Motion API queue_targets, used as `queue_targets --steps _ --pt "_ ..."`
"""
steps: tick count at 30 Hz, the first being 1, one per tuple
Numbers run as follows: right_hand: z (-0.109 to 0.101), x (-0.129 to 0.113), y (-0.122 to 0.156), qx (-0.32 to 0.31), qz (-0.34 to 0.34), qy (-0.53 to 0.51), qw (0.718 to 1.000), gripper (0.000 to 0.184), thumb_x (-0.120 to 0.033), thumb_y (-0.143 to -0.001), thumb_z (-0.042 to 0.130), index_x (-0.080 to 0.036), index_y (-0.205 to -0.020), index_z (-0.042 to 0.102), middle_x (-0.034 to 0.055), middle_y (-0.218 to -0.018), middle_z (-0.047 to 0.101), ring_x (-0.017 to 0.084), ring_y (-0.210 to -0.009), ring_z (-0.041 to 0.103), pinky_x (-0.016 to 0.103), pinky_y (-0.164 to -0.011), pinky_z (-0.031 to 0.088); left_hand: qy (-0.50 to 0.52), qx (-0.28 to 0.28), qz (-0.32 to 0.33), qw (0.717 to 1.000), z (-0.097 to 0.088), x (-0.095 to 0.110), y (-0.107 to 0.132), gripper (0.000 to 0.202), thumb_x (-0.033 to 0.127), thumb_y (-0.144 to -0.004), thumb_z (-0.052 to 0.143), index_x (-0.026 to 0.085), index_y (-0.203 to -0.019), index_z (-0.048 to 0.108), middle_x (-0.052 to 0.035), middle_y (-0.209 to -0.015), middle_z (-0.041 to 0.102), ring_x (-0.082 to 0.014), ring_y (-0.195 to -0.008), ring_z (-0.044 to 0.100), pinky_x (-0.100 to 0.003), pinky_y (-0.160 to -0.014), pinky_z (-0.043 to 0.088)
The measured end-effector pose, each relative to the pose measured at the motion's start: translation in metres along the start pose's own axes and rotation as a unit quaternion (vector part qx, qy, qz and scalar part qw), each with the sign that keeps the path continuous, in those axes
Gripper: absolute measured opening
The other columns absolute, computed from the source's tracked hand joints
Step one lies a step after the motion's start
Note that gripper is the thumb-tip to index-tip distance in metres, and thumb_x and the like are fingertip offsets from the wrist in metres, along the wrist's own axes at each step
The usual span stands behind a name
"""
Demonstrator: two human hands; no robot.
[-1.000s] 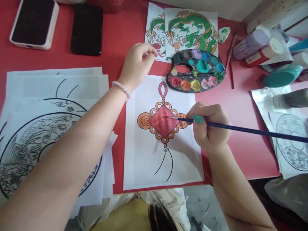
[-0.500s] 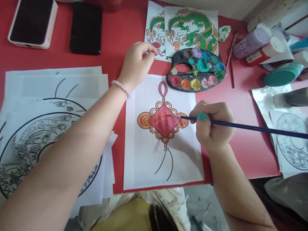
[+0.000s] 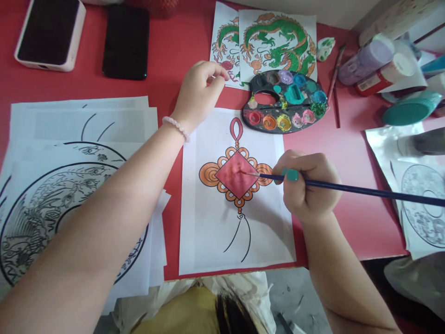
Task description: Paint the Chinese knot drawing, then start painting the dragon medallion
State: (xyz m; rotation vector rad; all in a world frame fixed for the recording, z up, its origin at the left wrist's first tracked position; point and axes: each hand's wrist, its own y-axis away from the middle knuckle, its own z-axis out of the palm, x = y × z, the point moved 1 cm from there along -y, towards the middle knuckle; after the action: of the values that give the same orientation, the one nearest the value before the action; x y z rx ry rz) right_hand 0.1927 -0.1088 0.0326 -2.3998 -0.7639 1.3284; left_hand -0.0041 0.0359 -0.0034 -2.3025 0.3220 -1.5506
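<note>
Right fingers [image 3: 295,161] pinched round paintbrush [image 3: 347,188] over red diamond [image 3: 233,183] — left fingers [image 3: 216,69] loosely parted, nothing held.

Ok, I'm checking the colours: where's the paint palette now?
In the head view, the paint palette lies right of the left hand, overlapping the lower edge of the right dragon picture.

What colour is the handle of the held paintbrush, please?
The long, slender paintbrush handle is dark blue, shown in the head view.
</note>
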Motion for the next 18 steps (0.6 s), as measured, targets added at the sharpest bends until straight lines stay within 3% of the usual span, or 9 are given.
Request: queue_targets --steps 7,13,18 --pt "0.0005 -0.0029 -0.0025 0.028 -0.030 -0.024 0.999 0.010 -0.020 -0.089 0.043 -0.022 -0.080 0.046 -0.0016 -0.060 0.048 0.011 -0.049 0.046 0.027 -0.045 0.037 0.006 0.002 0.000 1.000 0.0009 0.0015 0.0017 0.022 0.009 -0.075 0.049 0.024 -0.067 0.063 -0.0012 -0.082 0.067 -0.0210 -0.079 0.060 -0.040 -0.078 0.048" --pt "0.0018 -0.0028 -0.0005 0.000 -0.015 -0.005 1.000 0.014 -0.023 -0.091 0.040 -0.022 -0.078 0.045 -0.0012 -0.060 0.048 0.011 -0.050 0.046 0.027 -0.044 0.037 0.011 -0.002 0.002 1.000 0.0008 -0.0053 -0.0012 0.023 0.016 -0.069 0.051 0.034 -0.063 0.064 0.0017 -0.081 0.067 -0.0254 -0.078 0.061 -0.044 -0.075 0.047" --pt "0.0002 0.0023 0.0026 -0.012 0.000 0.016 1.000 0.014 -0.024 -0.091 0.040 -0.022 -0.078 0.046 0.0000 -0.062 0.051 0.011 -0.051 0.047 0.027 -0.045 0.037 0.017 0.006 0.000 1.000 0.0003 -0.0019 -0.0004 0.021 0.017 -0.068 0.049 0.030 -0.063 0.064 -0.0010 -0.080 0.068 -0.0263 -0.078 0.061 -0.045 -0.075 0.048"
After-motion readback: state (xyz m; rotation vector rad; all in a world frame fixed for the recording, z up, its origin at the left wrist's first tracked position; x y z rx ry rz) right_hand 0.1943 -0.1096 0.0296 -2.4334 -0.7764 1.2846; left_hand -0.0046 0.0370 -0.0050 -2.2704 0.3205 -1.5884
